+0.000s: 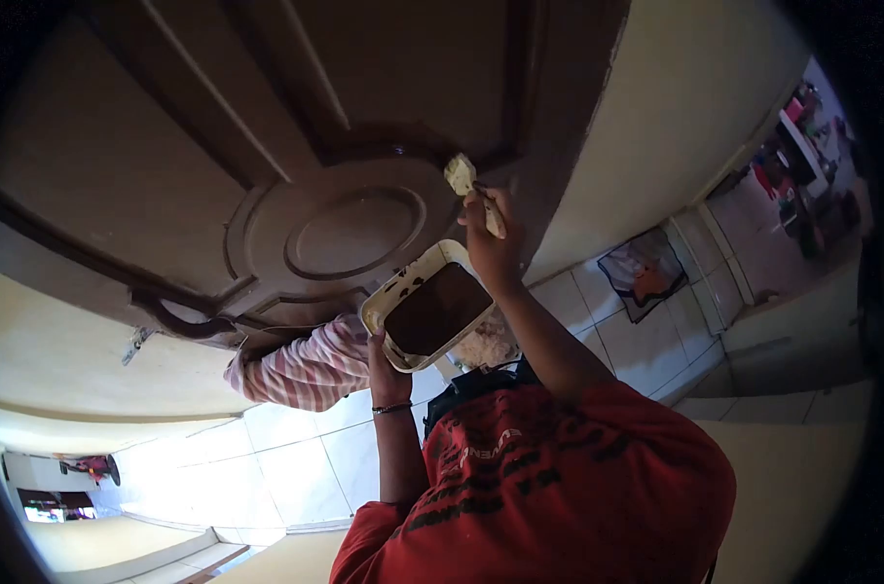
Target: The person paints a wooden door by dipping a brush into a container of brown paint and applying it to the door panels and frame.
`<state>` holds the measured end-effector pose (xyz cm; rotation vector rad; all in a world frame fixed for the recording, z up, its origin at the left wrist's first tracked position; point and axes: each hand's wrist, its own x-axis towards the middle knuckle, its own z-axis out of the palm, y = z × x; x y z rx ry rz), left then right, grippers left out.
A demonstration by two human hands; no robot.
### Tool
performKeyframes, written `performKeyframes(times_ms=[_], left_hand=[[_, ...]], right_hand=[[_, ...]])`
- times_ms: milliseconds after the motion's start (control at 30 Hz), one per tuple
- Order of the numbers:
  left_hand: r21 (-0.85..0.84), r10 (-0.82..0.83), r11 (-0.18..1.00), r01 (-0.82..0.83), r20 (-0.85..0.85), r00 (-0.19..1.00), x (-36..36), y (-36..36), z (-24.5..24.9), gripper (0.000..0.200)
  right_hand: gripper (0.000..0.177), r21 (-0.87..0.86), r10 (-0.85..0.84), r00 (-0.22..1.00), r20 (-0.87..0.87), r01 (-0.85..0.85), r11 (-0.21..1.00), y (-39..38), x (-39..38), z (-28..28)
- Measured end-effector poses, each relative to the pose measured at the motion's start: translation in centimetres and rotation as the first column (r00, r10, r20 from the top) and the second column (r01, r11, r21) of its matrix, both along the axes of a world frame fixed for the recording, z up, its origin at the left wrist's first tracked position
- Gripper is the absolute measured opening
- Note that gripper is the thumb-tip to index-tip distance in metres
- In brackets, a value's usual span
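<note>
My right hand (491,248) is raised and grips a paintbrush (461,175), whose pale bristles touch the dark brown carved door (169,146) just above and right of its oval medallion (354,234). My left hand (388,375), with a bracelet at the wrist, holds the lower edge of a white rectangular tray (400,284) filled with brown paint (440,310). The tray is tilted and sits close under the brush hand. My red shirt (549,477) fills the bottom of the view.
A curved door handle (184,319) sticks out at the left. A pink-and-white striped cloth (306,370) lies beside the tray. Below is a white tiled floor (296,457) with a colourful mat (644,273) at right. Cream walls flank the door.
</note>
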<state>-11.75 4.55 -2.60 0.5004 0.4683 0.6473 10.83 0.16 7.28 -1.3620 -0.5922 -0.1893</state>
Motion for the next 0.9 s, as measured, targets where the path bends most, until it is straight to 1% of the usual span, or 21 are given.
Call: performKeyframes(times_ms=[33, 67, 133, 167, 233, 267, 300, 367, 400, 467, 500, 567, 600, 667, 700, 767, 833, 900], left_hand=[[-0.012, 0.017, 1.0, -0.017, 0.001, 1.0, -0.2, -0.1, 0.1, 0.052], [-0.023, 0.06, 0.998, -0.06, -0.012, 0.998, -0.7, -0.2, 0.2, 0.052], [-0.038, 0.076, 0.996, -0.076, -0.015, 0.997, -1.4, 0.1, -0.7, 0.053], [-0.046, 0.077, 0.996, -0.078, -0.012, 0.997, -1.5, 0.2, -1.1, 0.053], [-0.048, 0.084, 0.995, -0.084, -0.005, 0.996, -1.6, 0.3, -0.8, 0.053], [-0.05, 0.084, 0.995, -0.084, 0.0, 0.996, -1.6, 0.3, -0.5, 0.053], [-0.046, 0.079, 0.996, -0.079, -0.002, 0.997, -1.6, 0.3, -0.1, 0.053], [-0.046, 0.077, 0.996, -0.076, 0.021, 0.997, -1.7, 0.2, 0.5, 0.053], [-0.043, 0.068, 0.997, -0.067, 0.023, 0.997, -1.7, 0.3, 0.5, 0.053], [-0.047, 0.076, 0.996, -0.075, 0.027, 0.997, -1.8, 0.5, -0.2, 0.053], [-0.049, 0.075, 0.996, -0.074, 0.027, 0.997, -1.7, 0.6, -0.4, 0.053], [-0.055, 0.085, 0.995, -0.085, -0.003, 0.996, -1.6, 0.9, -0.5, 0.052], [-0.055, 0.083, 0.995, -0.083, -0.002, 0.997, -1.3, 1.0, -0.4, 0.052], [0.025, 0.058, 0.998, -0.058, 0.007, 0.998, -0.8, 0.8, 0.1, 0.051], [0.024, 0.055, 0.998, -0.055, 0.01, 0.998, -0.6, 0.8, -0.1, 0.051], [-0.04, 0.04, 0.998, -0.04, 0.0, 0.999, -0.3, 1.0, -0.7, 0.05], [-0.042, 0.034, 0.999, -0.034, 0.001, 0.999, 0.0, 0.9, -0.6, 0.05], [-0.044, 0.028, 0.999, -0.028, 0.001, 1.0, 0.2, 0.7, -0.5, 0.05]], right_hand=[[0.012, -0.005, -0.058, 0.996, 0.074, 0.059, 0.998, 0.8, -0.8, 1.0], [0.012, -0.005, -0.034, 0.996, 0.077, 0.034, 0.999, 1.6, -1.7, 2.2], [0.012, 0.015, 0.048, 0.977, 0.21, -0.052, 0.999, 2.2, -3.6, 5.3], [0.012, 0.016, 0.053, 0.976, 0.213, -0.058, 0.998, 2.5, -4.2, 6.3], [0.014, 0.001, 0.146, 0.941, 0.304, -0.154, 0.988, 3.3, -5.3, 7.9], [0.015, 0.022, 0.212, 0.931, 0.295, -0.229, 0.973, 3.2, -6.1, 9.0], [0.015, 0.026, 0.207, 0.933, 0.294, -0.224, 0.974, 3.5, -6.3, 9.0], [0.013, 0.071, 0.262, 0.924, 0.279, -0.292, 0.954, 3.9, -6.4, 8.5], [0.013, 0.074, 0.253, 0.926, 0.282, -0.284, 0.956, 3.7, -6.0, 8.1], [0.01, 0.07, 0.263, 0.945, 0.194, -0.28, 0.957, 3.1, -4.9, 6.3], [0.01, 0.068, 0.262, 0.946, 0.193, -0.279, 0.958, 2.5, -4.2, 5.7], [0.011, 0.054, 0.191, 0.976, 0.103, -0.197, 0.979, 0.8, -2.4, 4.4], [0.011, 0.055, 0.189, 0.976, 0.105, -0.195, 0.979, 0.2, -1.5, 3.7], [0.014, 0.099, 0.157, 0.987, -0.031, -0.153, 0.983, -1.3, 0.1, 2.3], [0.014, 0.098, 0.155, 0.988, -0.028, -0.151, 0.984, -1.8, 0.8, 1.4], [0.021, 0.006, 0.117, 0.967, -0.228, -0.119, 0.993, -2.5, 1.7, -0.3], [0.023, 0.036, 0.131, 0.96, -0.249, -0.126, 0.991, -2.5, 1.8, 0.0], [0.02, 0.065, 0.104, 0.971, -0.215, -0.092, 0.994, -2.3, 1.5, 0.6]])
